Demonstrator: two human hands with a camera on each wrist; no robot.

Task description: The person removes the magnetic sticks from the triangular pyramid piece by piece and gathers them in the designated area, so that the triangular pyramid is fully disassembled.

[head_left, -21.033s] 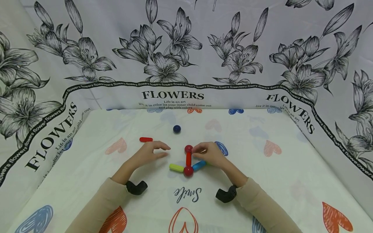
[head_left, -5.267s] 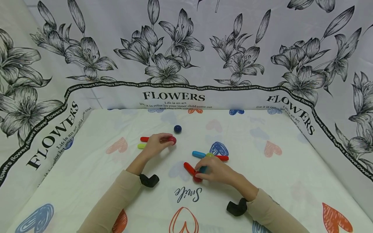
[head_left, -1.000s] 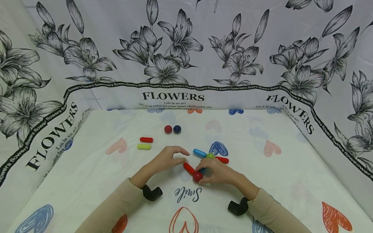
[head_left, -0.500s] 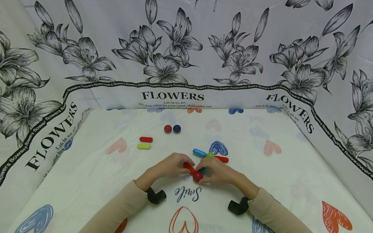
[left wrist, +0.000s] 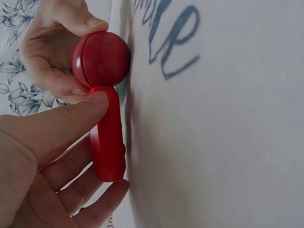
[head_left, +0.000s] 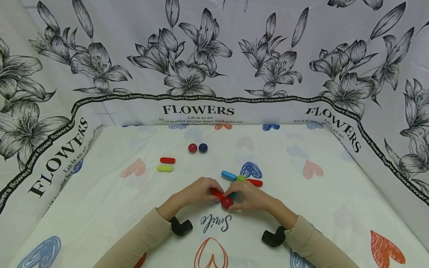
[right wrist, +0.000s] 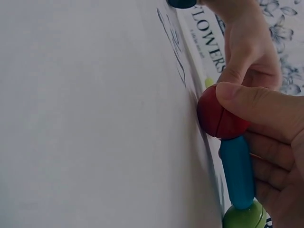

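Note:
My left hand pinches a red stick between thumb and fingers. One end of that stick meets a red ball. My right hand holds this ball with the thumb on its side, seen closely in the right wrist view. From the ball a blue stick runs to a green ball, mostly behind the right hand in the head view. A lighter blue stick and another red stick extend from the green ball on opposite sides.
Beyond the hands, a loose red ball and a dark blue ball lie side by side. A loose red stick and a yellow-green stick lie left of them. A flower-printed curtain stands behind the cloth.
A red ball and the yellow-green stick, earlier joined, now lie loose at the back and left. My left hand has since come back rightward and taken hold of the red stick; the right hand stays put.

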